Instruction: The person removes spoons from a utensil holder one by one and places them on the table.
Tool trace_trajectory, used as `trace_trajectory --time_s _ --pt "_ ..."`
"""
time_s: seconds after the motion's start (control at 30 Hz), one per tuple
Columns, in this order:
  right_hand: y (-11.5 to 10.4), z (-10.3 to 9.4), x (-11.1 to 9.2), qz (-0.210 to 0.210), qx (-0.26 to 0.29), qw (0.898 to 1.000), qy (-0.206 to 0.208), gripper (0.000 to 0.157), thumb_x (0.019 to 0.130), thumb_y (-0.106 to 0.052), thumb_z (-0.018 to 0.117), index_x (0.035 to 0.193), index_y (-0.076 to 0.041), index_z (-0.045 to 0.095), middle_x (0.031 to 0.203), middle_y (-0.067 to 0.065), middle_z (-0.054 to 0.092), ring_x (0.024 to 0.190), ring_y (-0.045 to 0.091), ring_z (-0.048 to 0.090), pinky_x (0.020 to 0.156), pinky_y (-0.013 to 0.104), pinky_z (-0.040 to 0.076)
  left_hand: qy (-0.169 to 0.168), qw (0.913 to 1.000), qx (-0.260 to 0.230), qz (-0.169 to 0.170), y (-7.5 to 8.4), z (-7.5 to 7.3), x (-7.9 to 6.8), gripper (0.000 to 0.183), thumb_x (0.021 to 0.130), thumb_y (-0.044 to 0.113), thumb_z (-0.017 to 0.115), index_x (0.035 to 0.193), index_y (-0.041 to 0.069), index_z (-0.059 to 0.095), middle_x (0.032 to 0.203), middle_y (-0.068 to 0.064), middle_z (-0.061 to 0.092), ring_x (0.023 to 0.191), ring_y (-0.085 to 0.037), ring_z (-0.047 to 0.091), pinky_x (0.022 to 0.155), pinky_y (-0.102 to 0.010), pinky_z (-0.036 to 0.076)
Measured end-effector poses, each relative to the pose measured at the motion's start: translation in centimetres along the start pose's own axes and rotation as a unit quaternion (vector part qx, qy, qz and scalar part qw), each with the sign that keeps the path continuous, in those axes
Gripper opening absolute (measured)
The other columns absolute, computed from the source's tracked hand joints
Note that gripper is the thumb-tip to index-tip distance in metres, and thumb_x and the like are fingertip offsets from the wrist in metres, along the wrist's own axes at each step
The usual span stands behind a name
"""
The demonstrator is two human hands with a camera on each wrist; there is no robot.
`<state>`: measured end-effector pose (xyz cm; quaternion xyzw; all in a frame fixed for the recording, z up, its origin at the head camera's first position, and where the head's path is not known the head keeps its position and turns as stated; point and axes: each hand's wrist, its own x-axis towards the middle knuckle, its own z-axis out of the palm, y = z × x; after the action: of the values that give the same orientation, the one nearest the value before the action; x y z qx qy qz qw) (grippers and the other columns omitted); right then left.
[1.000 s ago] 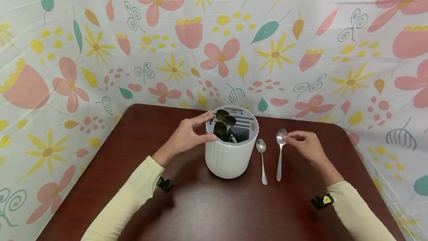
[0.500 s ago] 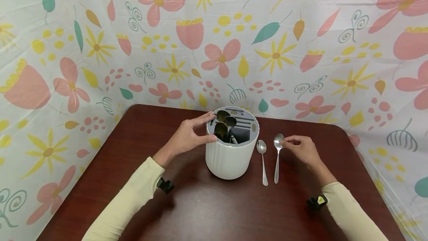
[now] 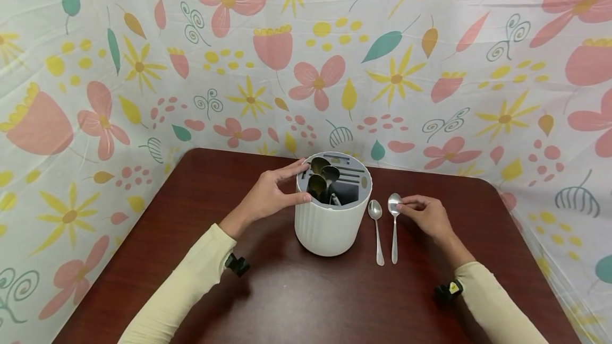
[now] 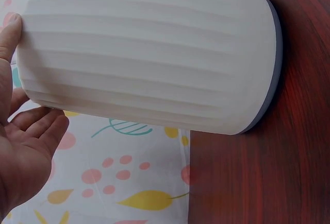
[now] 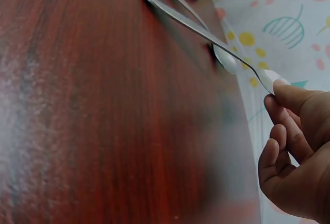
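A white ribbed utensil holder with a grey slotted top stands at the middle of the table. Several dark spoons poke out of its left part. My left hand rests against the holder's left rim, thumb in front and fingers behind, fairly straight; the left wrist view shows the hand at the holder's top end. With thumb and forefinger, my right hand pinches a silver spoon by its bowl. This spoon slants, bowl raised, handle end low near the tabletop. A second silver spoon lies between it and the holder.
The dark red-brown wooden table has a floral cloth hanging behind it and at its sides. Inside the holder, a small metal tip shows beside a dark square compartment.
My right hand has moved the pinched spoon a little left, closer to the spoon lying beside the holder. My left hand stays at the holder's rim.
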<state>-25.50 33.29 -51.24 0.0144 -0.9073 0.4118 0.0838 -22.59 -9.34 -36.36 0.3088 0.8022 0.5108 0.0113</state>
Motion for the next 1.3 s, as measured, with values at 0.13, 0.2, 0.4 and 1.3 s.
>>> trace_trajectory --time_s 0.13,0.2,0.4,1.3 --pt "0.0 0.2 -0.2 0.006 0.000 1.000 -0.007 0.035 0.082 -0.041 0.074 0.101 -0.012 0.072 0.089 0.008 0.073 0.074 0.004 0.062 0.061 0.020 0.047 0.002 1.0000 -0.003 -0.002 0.0 0.0 -0.1 0.065 0.082 0.026 0.077 0.139 0.013 0.051 0.148 -0.002 0.043 0.137 -0.011 0.037 0.109 -0.042 0.033" --pt "0.1 0.3 -0.2 0.011 -0.001 1.000 -0.007 0.035 0.083 -0.040 0.074 0.102 -0.011 0.072 0.089 0.009 0.073 0.074 0.004 0.062 0.060 0.020 0.047 0.002 1.0000 -0.004 -0.001 0.0 0.0 -0.1 0.064 0.082 0.024 0.077 0.139 0.012 0.051 0.148 -0.002 0.043 0.137 -0.011 0.036 0.109 -0.042 0.033" --pt "0.6 0.4 -0.5 0.032 -0.019 0.999 -0.004 0.036 0.083 -0.043 0.073 0.103 -0.013 0.072 0.092 0.007 0.073 0.074 0.005 0.062 0.061 0.021 0.047 0.001 1.0000 -0.008 0.000 -0.2 0.1 0.0 0.065 0.082 0.024 0.077 0.140 0.013 0.051 0.148 -0.001 0.042 0.137 -0.010 0.036 0.109 -0.041 0.033" --pt "0.8 0.5 -1.0 -0.038 -0.117 0.992 0.015 0.027 0.083 -0.038 0.075 0.097 -0.015 0.073 0.080 0.001 0.074 0.078 0.022 0.070 0.074 0.045 0.050 0.002 0.9999 -0.010 -0.005 -0.2 0.1 -0.1 0.064 0.082 0.025 0.078 0.139 0.016 0.051 0.148 -0.002 0.043 0.137 -0.010 0.036 0.109 -0.043 0.032"
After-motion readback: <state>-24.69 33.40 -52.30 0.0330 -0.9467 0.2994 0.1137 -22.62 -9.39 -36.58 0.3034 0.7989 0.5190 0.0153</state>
